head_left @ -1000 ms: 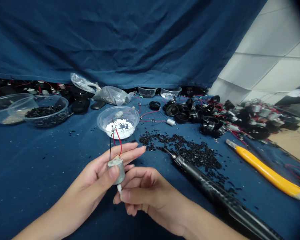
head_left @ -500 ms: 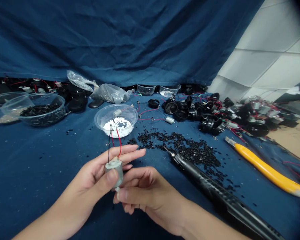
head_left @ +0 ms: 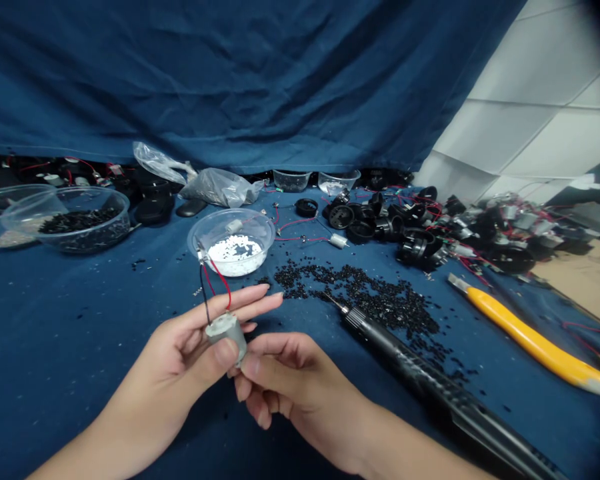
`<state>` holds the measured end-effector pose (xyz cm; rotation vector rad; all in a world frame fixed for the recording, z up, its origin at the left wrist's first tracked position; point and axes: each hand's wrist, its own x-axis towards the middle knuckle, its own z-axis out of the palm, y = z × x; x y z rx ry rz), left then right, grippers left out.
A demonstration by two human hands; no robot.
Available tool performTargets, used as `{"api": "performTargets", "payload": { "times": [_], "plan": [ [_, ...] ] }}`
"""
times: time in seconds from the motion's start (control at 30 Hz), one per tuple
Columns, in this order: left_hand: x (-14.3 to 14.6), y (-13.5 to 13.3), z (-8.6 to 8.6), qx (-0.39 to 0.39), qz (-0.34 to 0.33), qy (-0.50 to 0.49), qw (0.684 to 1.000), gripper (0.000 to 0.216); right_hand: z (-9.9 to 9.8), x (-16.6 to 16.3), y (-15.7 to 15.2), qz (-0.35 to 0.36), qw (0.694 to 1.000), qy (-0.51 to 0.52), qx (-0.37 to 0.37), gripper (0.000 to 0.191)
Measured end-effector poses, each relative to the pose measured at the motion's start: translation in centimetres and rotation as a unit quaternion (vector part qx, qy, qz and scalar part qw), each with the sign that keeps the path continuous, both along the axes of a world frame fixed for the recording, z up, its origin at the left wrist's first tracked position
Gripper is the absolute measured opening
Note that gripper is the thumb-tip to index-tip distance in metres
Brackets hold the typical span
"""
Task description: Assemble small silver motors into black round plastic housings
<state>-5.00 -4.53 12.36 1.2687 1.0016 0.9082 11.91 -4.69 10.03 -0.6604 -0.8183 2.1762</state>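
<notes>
Blue cloth [head_left: 80, 313] covers the bench and a blue drape [head_left: 230, 80] hangs behind it. Just above the cloth, the left hand [head_left: 180, 353] holds a small motor [head_left: 225, 332]. Its thumb presses the metal can against the long fingers, which lie straight and close together behind it. The grip leaves the can's lower end free and lets the red wire [head_left: 220, 280] and black wire [head_left: 203, 293] stand up clear of the fingertips. The right hand [head_left: 290, 380] meets that lower end with thumb and forefinger pinched together and the other fingers curled under. What sits between the two tips is hidden. Straight beyond the left fingertips stands a clear bowl [head_left: 260, 223] of white bits, close enough for a short reach. A scatter of black pellets [head_left: 375, 293] spreads past the right knuckles. Across it lies a black electric screwdriver [head_left: 420, 373], its tip pointing toward the hands and nearly touching the right wrist. It is the one thing crowding that side. Farther out on the thumb-less side of the right hand rest a yellow utility knife [head_left: 530, 340] and a heap of black housings [head_left: 390, 227] tangled with wires. Well away from the left wrist sit a second bowl [head_left: 115, 200] holding black pellets and a crumpled plastic bag [head_left: 220, 187].
</notes>
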Motion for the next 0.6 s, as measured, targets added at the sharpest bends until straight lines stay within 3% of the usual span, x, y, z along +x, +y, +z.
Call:
{"api": "performTargets", "payload": {
  "times": [0.6],
  "plan": [
    [0.17, 0.27, 0.12, 0.04, 0.017, 0.001, 0.999, 0.035, -0.03, 0.28, 0.44, -0.001, 1.0, 0.007, -0.009, 0.033]
  ]
}}
